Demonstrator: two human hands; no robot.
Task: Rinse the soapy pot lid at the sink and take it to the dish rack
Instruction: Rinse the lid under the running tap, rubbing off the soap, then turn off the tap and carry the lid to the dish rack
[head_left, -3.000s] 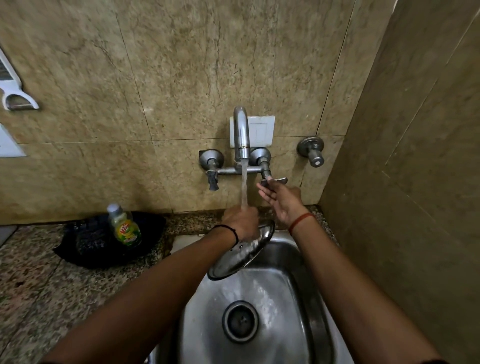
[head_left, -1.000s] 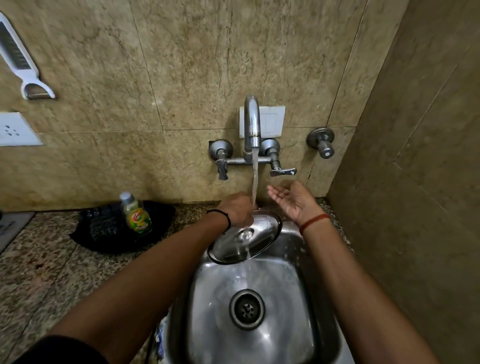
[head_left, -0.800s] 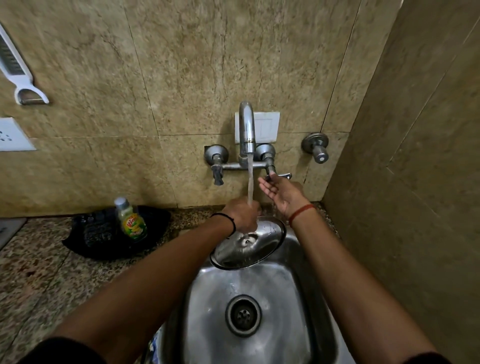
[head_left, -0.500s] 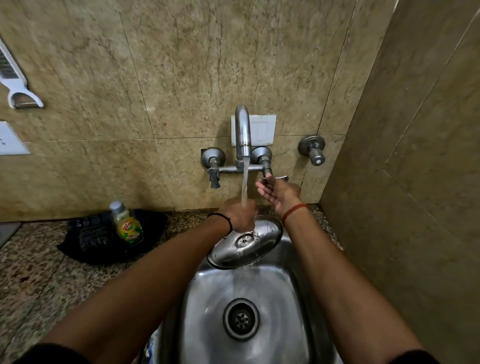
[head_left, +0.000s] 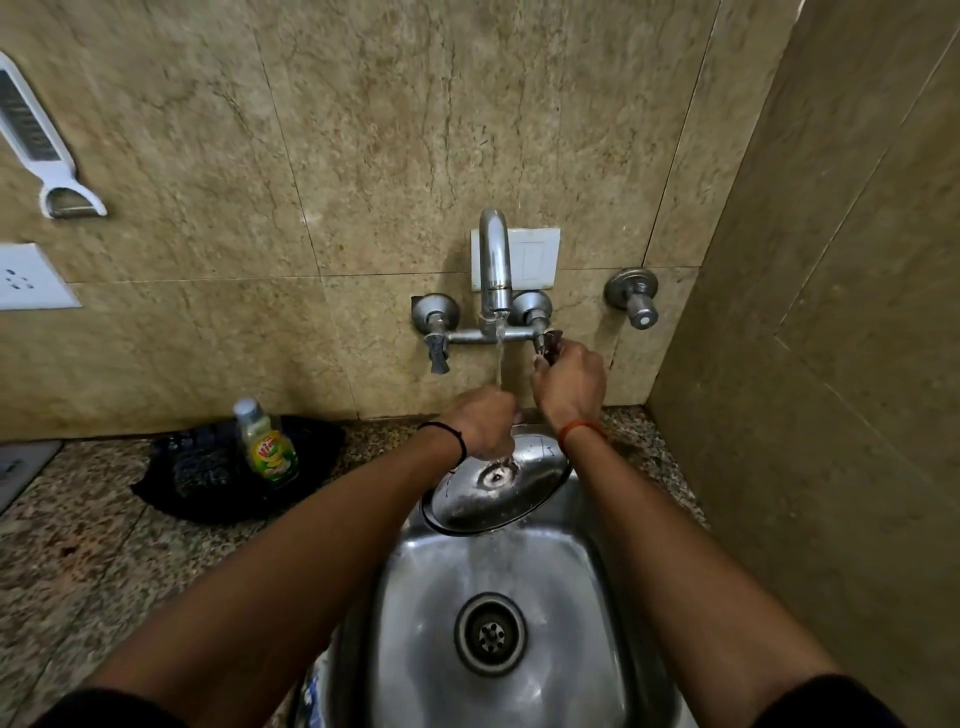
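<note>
A round steel pot lid (head_left: 498, 488) is held tilted over the back of the steel sink (head_left: 592, 597), its inner side facing me. My left hand (head_left: 480, 421) grips the lid's far rim, and water from the tap spout (head_left: 493, 260) runs onto that hand and the lid. My right hand (head_left: 569, 382) is closed around the right tap handle (head_left: 549, 343) just below the valve. No dish rack is in view.
A dish-soap bottle (head_left: 265, 447) stands on a black cloth (head_left: 208, 478) on the granite counter (head_left: 78, 561) to the left. A tiled wall (head_left: 831, 364) closes in the right side. A white peeler (head_left: 47, 145) and a socket (head_left: 26, 278) are on the back wall.
My right hand has turned from an open, palm-up pose under the tap to a closed grip on the right tap handle. The lid stays under the stream in my left hand.
</note>
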